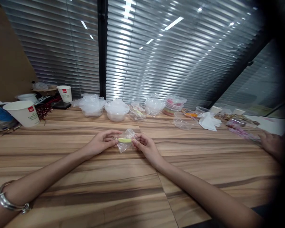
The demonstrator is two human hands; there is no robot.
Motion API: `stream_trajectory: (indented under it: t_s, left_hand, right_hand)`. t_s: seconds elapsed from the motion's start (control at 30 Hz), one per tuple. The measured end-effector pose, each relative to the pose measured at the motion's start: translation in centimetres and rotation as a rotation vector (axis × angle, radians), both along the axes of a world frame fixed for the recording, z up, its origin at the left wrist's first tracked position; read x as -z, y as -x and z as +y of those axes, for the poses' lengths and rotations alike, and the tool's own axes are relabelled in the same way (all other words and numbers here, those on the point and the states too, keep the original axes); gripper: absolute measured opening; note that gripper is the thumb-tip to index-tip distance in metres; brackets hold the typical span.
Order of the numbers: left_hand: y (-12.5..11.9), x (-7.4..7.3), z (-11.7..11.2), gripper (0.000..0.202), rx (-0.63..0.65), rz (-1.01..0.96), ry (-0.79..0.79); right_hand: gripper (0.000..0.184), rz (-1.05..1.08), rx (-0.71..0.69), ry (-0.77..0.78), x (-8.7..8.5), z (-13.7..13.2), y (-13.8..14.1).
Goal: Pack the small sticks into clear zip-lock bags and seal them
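Between my hands is a small clear plastic bag (123,147) with a slim yellow-green piece (124,140) lying lengthwise in or on it; what the piece is, I cannot make out. My left hand (106,139) pinches its left end between thumb and fingers. At the opposite end, my right hand (146,145) grips with thumb and fingertips. Both hands are low over the wooden table (90,186), near its middle. The bag's corners stick out above and below the piece.
Along the back stand paper cups (23,114), lidded plastic bowls (117,110), a clear container with a wrapped item (139,112), stacked tubs (175,104) and a crumpled tissue (209,121). At right, another person's hand (272,144) rests by a pinkish wrapper (243,131). Window blinds rise behind.
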State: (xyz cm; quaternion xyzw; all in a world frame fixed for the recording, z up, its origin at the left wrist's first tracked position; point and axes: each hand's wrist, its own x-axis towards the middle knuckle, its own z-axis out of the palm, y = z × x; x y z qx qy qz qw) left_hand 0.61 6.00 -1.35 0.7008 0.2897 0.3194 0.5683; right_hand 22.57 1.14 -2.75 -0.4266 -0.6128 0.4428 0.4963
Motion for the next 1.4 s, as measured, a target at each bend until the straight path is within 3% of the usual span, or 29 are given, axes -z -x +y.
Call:
stream_trajectory:
  t_s: [0.53,0.73,1.17,1.3,1.4]
  left_hand:
    - [0.09,0.15,0.07,0.043,-0.042,-0.028,0.011]
    - [0.14,0.06,0.02,0.048,-0.113,-0.041,0.053]
    - [0.30,0.23,0.25,0.037,-0.208,-0.073,0.062]
    - [0.39,0.34,0.29,0.034,-0.164,-0.067,0.083]
    - [0.36,0.31,0.30,0.029,-0.127,-0.055,0.082]
  right_hand:
    - [0.023,0.012,-0.009,-0.004,-0.18,-0.13,0.04]
    - [0.017,-0.055,-0.028,-0.025,-0.06,-0.17,0.02]
    - [0.015,-0.198,-0.049,-0.067,0.02,-0.56,0.24]
    - [0.023,-0.319,-0.012,-0.103,0.08,-0.79,0.44]
    - [0.018,-0.332,-0.016,-0.116,-0.23,-0.96,0.46]
